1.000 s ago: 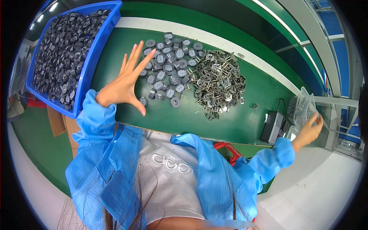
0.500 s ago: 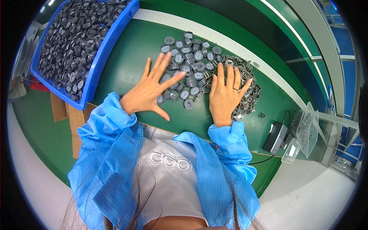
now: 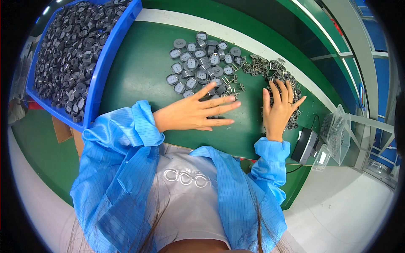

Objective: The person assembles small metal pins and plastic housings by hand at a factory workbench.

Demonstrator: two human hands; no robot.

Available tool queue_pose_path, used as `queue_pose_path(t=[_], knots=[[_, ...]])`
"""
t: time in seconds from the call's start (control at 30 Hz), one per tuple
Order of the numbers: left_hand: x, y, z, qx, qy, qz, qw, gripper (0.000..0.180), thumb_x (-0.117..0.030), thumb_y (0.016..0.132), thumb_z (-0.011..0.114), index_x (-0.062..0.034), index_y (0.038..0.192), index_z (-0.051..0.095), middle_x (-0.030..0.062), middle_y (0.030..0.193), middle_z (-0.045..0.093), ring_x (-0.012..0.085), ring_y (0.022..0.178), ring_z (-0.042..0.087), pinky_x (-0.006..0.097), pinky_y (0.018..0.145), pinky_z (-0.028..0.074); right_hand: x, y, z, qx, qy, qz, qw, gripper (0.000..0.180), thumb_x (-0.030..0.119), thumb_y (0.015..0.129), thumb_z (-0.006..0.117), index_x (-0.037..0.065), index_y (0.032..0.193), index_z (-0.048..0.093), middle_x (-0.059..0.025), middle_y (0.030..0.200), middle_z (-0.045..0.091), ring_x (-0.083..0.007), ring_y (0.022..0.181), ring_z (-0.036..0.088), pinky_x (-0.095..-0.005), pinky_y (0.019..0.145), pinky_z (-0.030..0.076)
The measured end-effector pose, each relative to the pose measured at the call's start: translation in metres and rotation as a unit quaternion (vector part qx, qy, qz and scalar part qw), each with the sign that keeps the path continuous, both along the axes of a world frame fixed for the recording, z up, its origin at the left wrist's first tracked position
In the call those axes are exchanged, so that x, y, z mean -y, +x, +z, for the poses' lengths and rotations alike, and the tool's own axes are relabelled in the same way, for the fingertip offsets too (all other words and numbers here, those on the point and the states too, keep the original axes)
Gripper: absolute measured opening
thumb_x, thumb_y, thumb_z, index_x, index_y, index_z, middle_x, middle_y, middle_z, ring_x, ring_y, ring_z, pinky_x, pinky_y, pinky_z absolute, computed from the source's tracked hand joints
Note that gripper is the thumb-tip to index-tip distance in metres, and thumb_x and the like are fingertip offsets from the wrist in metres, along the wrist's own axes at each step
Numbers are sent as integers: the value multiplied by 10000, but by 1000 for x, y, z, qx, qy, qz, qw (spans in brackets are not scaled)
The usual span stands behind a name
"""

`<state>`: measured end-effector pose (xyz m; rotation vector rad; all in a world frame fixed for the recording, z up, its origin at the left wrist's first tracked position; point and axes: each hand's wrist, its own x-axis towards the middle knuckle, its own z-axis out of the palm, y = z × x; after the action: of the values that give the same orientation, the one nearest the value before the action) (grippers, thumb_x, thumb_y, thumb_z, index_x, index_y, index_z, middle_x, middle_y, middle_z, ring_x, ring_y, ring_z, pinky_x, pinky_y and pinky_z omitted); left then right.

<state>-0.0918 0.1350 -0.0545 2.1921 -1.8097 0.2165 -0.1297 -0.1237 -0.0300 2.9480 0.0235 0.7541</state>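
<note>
In the middle of the frame, your left hand is open, palm down over the green bench, its fingers spread toward the right and grasping nothing visible. The dark grey round plastic parts lie just above it, in a loose group at upper centre; its forefinger overlaps their lower edge, though you cannot tell whether it touches them. Right of centre, your right hand is also open, fingers spread upward over the heap of small silvery metal pieces with pins. The heap shows above and to the right of that hand; what lies beneath the palm is hidden.

As things lie, most of the heap sits apart from the round parts, with bare bench between them lower down. The separation looks incomplete: a small cluster of pinned metal pieces remains beside the round parts, and the heap's upper left end nearly meets them.
</note>
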Motion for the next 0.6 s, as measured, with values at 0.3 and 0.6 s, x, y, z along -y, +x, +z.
queue_pose_path(t=[0.3, 0.6], knots=[[55, 1, -21, 60, -70, -74, 993, 399, -389, 853, 526, -135, 1160, 553, 113, 1289, 474, 271, 1272, 389, 537, 1117, 182, 19, 72, 56, -55, 150, -150, 976, 280, 226, 895, 517, 91, 1123, 609, -157, 979, 652, -332, 912, 624, -432, 764, 499], [67, 71, 54, -48, -126, 10, 991, 328, -296, 809, 627, -118, 1084, 613, 99, 1141, 569, 284, 1030, 564, 404, 871, 468, 48, 110, -6, -145, 173, -166, 960, 236, 262, 829, 577, 75, 915, 692, -177, 946, 652, -351, 899, 628, -447, 772, 493]])
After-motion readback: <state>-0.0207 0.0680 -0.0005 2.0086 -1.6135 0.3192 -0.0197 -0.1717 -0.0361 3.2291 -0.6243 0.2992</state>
